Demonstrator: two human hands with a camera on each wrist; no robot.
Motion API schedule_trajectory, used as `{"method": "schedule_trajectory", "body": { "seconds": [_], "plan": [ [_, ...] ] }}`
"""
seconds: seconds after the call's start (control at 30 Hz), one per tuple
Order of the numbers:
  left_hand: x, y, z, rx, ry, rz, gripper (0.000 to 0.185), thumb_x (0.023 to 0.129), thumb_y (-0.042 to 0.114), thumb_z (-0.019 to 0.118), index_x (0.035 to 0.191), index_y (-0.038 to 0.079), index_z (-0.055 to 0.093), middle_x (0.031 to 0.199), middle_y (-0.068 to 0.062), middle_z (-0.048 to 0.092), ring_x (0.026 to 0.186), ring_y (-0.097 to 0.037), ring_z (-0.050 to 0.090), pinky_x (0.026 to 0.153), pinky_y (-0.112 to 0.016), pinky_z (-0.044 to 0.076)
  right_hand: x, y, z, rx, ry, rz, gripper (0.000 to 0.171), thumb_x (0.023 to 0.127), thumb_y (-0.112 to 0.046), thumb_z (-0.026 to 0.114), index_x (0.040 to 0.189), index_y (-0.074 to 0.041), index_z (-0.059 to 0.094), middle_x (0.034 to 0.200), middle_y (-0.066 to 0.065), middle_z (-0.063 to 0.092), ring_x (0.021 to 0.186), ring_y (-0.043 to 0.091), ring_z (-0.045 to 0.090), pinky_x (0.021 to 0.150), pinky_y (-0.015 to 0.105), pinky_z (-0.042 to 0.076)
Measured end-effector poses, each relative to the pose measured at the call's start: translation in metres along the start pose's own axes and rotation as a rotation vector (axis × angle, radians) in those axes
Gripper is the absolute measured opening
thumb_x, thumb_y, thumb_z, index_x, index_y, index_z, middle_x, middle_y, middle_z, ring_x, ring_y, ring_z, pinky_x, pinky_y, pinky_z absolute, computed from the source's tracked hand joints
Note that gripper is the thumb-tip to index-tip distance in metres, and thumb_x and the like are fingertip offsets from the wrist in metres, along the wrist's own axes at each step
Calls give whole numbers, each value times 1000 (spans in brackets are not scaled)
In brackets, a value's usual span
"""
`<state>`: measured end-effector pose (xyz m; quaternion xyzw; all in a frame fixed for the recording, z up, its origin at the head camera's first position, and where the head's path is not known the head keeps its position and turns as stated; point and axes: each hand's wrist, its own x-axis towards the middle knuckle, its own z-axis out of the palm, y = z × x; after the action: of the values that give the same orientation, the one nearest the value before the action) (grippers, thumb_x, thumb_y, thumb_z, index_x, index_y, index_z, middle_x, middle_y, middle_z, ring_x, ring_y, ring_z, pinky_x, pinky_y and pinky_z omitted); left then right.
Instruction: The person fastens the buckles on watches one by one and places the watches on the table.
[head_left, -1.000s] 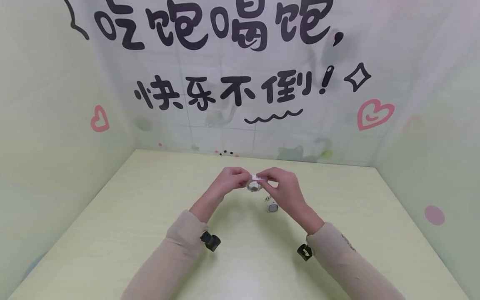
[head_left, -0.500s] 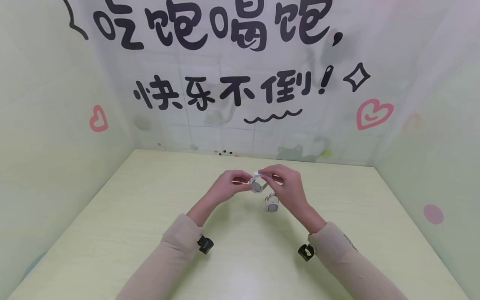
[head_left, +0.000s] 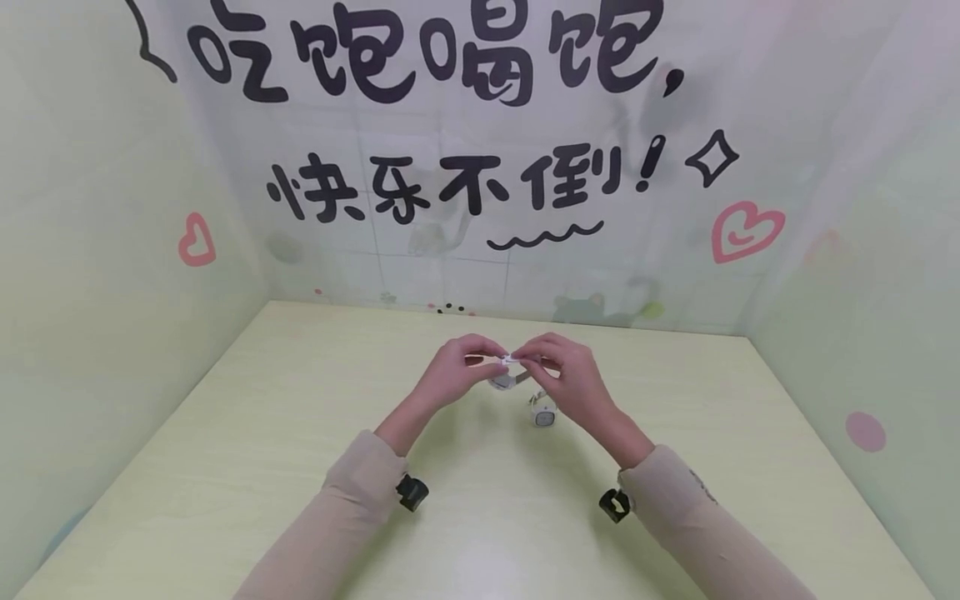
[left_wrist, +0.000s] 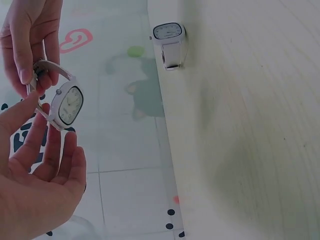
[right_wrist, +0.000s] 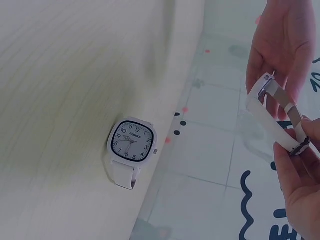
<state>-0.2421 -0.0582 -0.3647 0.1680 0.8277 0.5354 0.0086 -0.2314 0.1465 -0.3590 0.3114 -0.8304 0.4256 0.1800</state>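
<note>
Holding white watch point(head_left: 507, 377) mid-air betw. both hands, above counter point(head_left: 262, 450) | L hand point(head_left: 454, 372) grip pinches strap end | R hand point(head_left: 564, 380) grip pinches buckle end | 2nd watch point(head_left: 543, 411) on counter, just below R hand.

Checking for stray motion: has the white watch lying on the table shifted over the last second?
No. The second watch lies at the same spot on the table, just nearer than the right hand, as before.
</note>
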Motion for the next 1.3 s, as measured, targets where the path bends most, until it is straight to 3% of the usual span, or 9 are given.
{"method": "schedule_trajectory", "body": {
  "seconds": [0.17, 0.4, 0.57, 0.7, 0.87, 1.1, 1.3],
  "plan": [
    [0, 3, 3, 30, -6, -3, 23, 91, 18, 73, 111, 8, 73, 115, -8, 72, 115, -24, 63, 105, -40, 51, 1, 0, 3, -21, -28, 12, 12, 91, -3, 71, 101, -5, 76, 100, 8, 74, 94, 21, 72, 84, 31, 61],
    [1, 5, 4, 65, -29, -87, 21, 90, 22, 74, 109, 12, 75, 102, -4, 75, 90, -14, 66, 82, -29, 54, 0, 1, 2, -42, -60, 109, 27, 93, -11, 69, 119, -4, 66, 103, 10, 75, 94, 22, 73, 83, 33, 61],
    [4, 2, 6, 98, -39, -141, 23, 91, 27, 74, 109, 14, 76, 101, -2, 76, 92, -19, 68, 82, -32, 55, 0, 5, -1, -52, -44, 179, 30, 95, -14, 69, 122, -5, 65, 104, 10, 74, 98, 23, 72, 86, 35, 61],
    [9, -3, 7, 93, -38, -179, 23, 92, 25, 72, 109, 11, 75, 101, -9, 76, 93, -25, 70, 85, -37, 59, 1, 10, -5, -62, -18, 202, 28, 95, -13, 67, 122, -3, 65, 105, 12, 74, 99, 24, 72, 87, 35, 60],
    [16, -12, 9, 89, -40, -255, 22, 92, 23, 72, 108, 8, 75, 99, -10, 76, 85, -15, 70, 83, -30, 60, 1, 16, -9, -79, -8, 215, 27, 96, -13, 66, 121, -2, 65, 106, 13, 73, 99, 25, 72, 87, 36, 60],
    [26, -24, 15, 77, -61, -378, 23, 89, 20, 75, 105, 4, 75, 96, -11, 77, 80, -14, 71, 78, -26, 61, 1, 22, -12, -78, -3, 237, 25, 96, -10, 65, 120, -1, 65, 105, 14, 74, 99, 26, 72, 88, 37, 60],
    [29, -37, 21, 162, -92, -440, 19, 88, 20, 76, 98, 4, 77, 85, -7, 78, 70, -9, 69, 70, -22, 57, -1, 28, -15, -93, -2, 260, 25, 96, -9, 64, 120, -2, 65, 105, 14, 73, 99, 27, 71, 89, 39, 60]
  ]
}}
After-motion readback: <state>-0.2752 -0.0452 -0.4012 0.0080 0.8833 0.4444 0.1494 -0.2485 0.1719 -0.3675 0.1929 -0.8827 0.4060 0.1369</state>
